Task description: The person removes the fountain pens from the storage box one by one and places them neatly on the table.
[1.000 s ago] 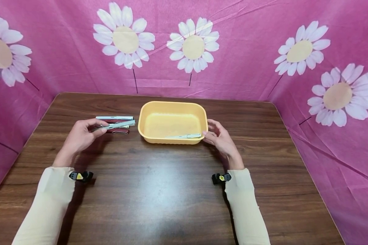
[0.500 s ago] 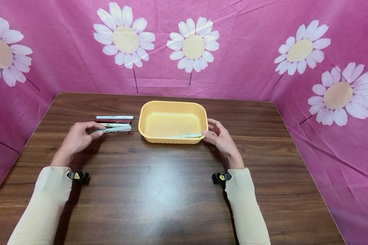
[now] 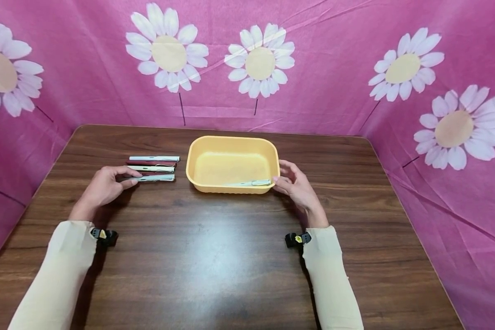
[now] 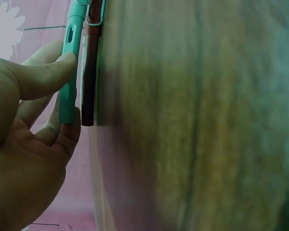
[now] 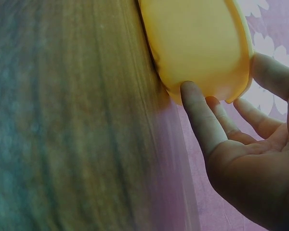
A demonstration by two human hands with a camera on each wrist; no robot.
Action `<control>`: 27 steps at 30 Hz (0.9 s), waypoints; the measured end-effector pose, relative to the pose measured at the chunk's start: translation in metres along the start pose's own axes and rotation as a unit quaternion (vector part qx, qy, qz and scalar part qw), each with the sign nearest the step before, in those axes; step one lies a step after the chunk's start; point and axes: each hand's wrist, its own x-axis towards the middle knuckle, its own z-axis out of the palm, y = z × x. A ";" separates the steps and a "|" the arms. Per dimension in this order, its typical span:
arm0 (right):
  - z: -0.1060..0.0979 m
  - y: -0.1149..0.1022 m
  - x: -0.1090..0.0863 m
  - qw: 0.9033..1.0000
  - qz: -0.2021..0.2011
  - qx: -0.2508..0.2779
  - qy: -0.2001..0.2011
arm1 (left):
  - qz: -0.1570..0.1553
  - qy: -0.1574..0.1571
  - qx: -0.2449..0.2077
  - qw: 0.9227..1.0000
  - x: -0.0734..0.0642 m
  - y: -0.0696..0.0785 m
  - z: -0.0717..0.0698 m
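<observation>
In the head view my left hand (image 3: pixel 103 185) pinches a light blue pen (image 3: pixel 158 178) by its left end, thumb in front and fingers behind. That pen looks teal in the left wrist view, lying close beside a dark red pen (image 4: pixel 88 82). Behind it are a pale green pen (image 3: pixel 158 169), another dark red pen (image 3: pixel 152 163) and a whitish pen (image 3: pixel 154 158), roughly parallel. My right hand (image 3: pixel 294 185) holds the right end of a yellow tray (image 3: pixel 206 188), thumb at the rim, fingertips on the outer wall (image 5: pixel 202 48). One pale pen (image 3: pixel 255 183) lies inside along the near wall.
A dark brown wooden table (image 3: pixel 214 256) carries everything. Pink cloth (image 3: pixel 321 82) with white daisies hangs behind and at both sides. Each sleeve cuff bears a small black wrist camera, the left one (image 3: pixel 105 236) and the right one (image 3: pixel 298 239).
My left hand has lowered the light blue pen from above the other pens and brought it toward me, to the near side of the row. The right hand and tray have stayed put.
</observation>
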 end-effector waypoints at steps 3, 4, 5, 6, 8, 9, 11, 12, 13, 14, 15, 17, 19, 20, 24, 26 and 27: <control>0.000 0.000 0.000 1.000 0.001 -0.001 0.001 | 0.001 -0.006 -0.010 1.000 0.000 -0.003 0.001; 0.000 0.000 0.001 1.000 0.000 0.000 0.001 | 0.001 -0.008 -0.013 1.000 0.000 -0.003 0.001; 0.000 -0.001 0.001 1.000 0.000 0.000 0.000 | 0.001 -0.009 -0.015 1.000 0.001 -0.004 0.001; 0.000 -0.001 0.001 1.000 -0.001 0.000 0.000 | 0.001 -0.010 -0.016 1.000 0.001 -0.005 0.001; 0.000 -0.001 0.001 1.000 -0.002 0.000 -0.002 | -0.004 -0.013 -0.016 1.000 0.001 -0.005 0.000; 0.000 -0.001 0.001 1.000 -0.002 0.000 -0.002 | -0.006 -0.015 -0.014 1.000 0.002 -0.006 0.000; 0.000 -0.001 0.001 1.000 -0.003 0.001 -0.004 | -0.015 -0.020 -0.010 1.000 0.002 -0.006 -0.001; 0.000 -0.001 0.001 1.000 -0.002 0.002 -0.004 | -0.020 -0.022 -0.009 1.000 0.002 -0.005 -0.001; 0.000 -0.001 0.001 1.000 -0.002 0.002 -0.004 | -0.022 -0.024 -0.009 0.999 0.003 -0.005 -0.001; 0.000 -0.001 0.001 1.000 -0.002 0.002 -0.004 | -0.023 -0.025 -0.009 0.999 0.003 -0.005 -0.001; 0.000 -0.001 0.001 1.000 -0.002 0.002 -0.004 | -0.024 -0.026 -0.010 0.999 0.003 -0.005 0.000; 0.000 -0.001 0.001 1.000 -0.003 0.001 -0.004 | -0.024 -0.027 -0.012 0.999 0.004 -0.005 0.000; 0.000 -0.001 0.001 1.000 -0.002 -0.001 -0.004 | -0.023 -0.026 -0.010 0.999 0.005 -0.006 0.000; -0.001 -0.001 0.001 1.000 -0.002 -0.001 -0.005 | -0.024 -0.026 -0.008 0.999 0.006 -0.006 0.000; -0.001 0.000 0.001 1.000 -0.004 0.000 -0.005 | -0.026 -0.031 0.010 0.999 0.007 -0.005 0.000; -0.001 0.000 0.001 1.000 -0.006 0.003 -0.006 | -0.029 -0.035 0.018 0.999 0.007 -0.005 -0.001; -0.001 0.000 0.001 1.000 -0.007 0.005 -0.007 | -0.030 -0.037 0.022 0.999 0.008 -0.004 -0.001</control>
